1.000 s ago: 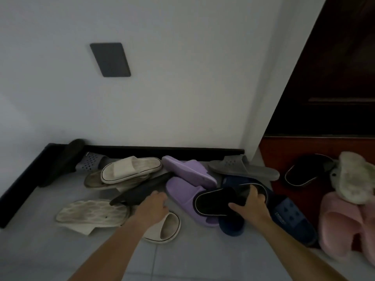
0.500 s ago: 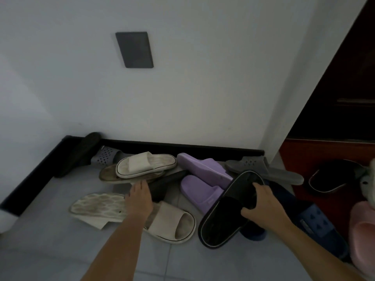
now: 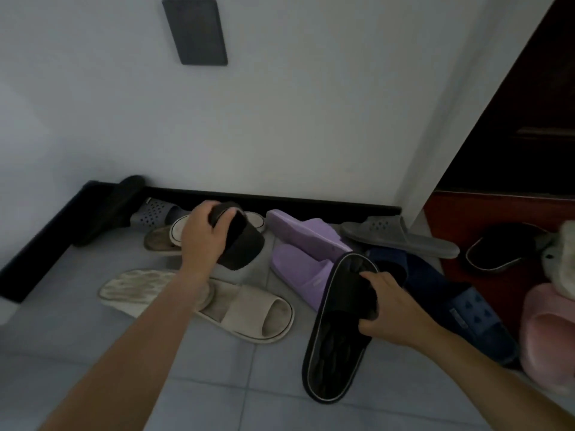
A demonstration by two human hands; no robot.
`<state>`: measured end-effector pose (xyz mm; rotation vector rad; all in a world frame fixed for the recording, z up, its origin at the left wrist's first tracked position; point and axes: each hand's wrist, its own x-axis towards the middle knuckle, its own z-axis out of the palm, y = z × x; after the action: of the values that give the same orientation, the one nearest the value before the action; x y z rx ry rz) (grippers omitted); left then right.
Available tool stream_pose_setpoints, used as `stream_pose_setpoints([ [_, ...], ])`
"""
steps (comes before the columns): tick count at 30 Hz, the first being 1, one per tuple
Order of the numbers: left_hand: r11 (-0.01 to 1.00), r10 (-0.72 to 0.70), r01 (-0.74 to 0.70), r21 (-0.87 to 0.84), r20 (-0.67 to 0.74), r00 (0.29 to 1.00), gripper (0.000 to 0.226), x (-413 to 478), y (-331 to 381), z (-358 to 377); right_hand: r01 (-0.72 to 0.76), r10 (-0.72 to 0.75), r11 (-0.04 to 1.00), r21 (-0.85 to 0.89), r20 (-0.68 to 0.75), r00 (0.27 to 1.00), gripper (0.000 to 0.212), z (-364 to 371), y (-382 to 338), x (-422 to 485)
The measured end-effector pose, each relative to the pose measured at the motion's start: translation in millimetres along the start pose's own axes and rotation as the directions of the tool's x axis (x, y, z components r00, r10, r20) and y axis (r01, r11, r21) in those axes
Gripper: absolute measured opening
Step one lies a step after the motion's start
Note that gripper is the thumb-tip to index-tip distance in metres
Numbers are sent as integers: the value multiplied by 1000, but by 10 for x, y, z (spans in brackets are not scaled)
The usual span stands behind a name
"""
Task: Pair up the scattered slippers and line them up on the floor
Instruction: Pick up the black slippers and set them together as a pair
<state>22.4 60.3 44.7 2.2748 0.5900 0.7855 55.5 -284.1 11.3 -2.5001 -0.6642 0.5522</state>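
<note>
My left hand (image 3: 200, 241) grips a plain black slipper (image 3: 241, 244) lifted above the pile by the wall. My right hand (image 3: 392, 309) holds a black slipper with a white rim (image 3: 333, 346) by its strap, toe end pointing to the wall. Two purple slippers (image 3: 301, 244) lie between my hands. One beige slipper (image 3: 249, 315) lies under my left forearm, another (image 3: 177, 233) partly behind my left hand. A second white-rimmed black slipper (image 3: 501, 247) lies at the right on the red floor.
A grey perforated slipper (image 3: 398, 236), a navy slipper (image 3: 466, 309), a pink slipper (image 3: 547, 331), a black slipper (image 3: 109, 209) leaning on the baseboard, a grey holed one (image 3: 155, 211) and an upturned pale sole (image 3: 137, 287) lie around. Grey tile floor (image 3: 217, 393) lies in front.
My left hand has taken the plain black slipper out of the pile and raised it. My right hand has pulled the white-rimmed black slipper nearer and lower.
</note>
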Motion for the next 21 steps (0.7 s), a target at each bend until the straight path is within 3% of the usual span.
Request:
stream_pose_setpoints([
  [3,982,144,-168,84,235,961,27,57,311,-156,64,-62,997,-44,39,997,96,-64,-106,1],
  [6,996,77,-91,6,478,875,21,-5,506,-211,104,-97,992,-69,91,991,98,-158,-200,-9],
  [8,1000,10,-21,9,668,744,26,-118,539,-140,124,-114,990,-73,120,986,98,-186,-234,-30],
  [10,997,-65,71,32,831,552,31,-338,512,0,134,-123,989,-68,150,981,99,-160,-252,-62],
  [12,967,-140,252,45,917,374,32,-629,413,186,132,-110,987,-91,212,971,99,-71,-246,-106],
  [14,920,-204,382,86,938,279,28,-919,281,366,129,-78,979,-156,298,951,100,80,-202,-162],
  [18,949,-286,220,227,913,292,41,-1306,51,630,107,8,963,-246,426,905,104,428,-41,-315],
  [21,935,-318,287,210,854,412,35,-1474,44,757,56,68,962,-267,432,899,105,564,49,-378],
])
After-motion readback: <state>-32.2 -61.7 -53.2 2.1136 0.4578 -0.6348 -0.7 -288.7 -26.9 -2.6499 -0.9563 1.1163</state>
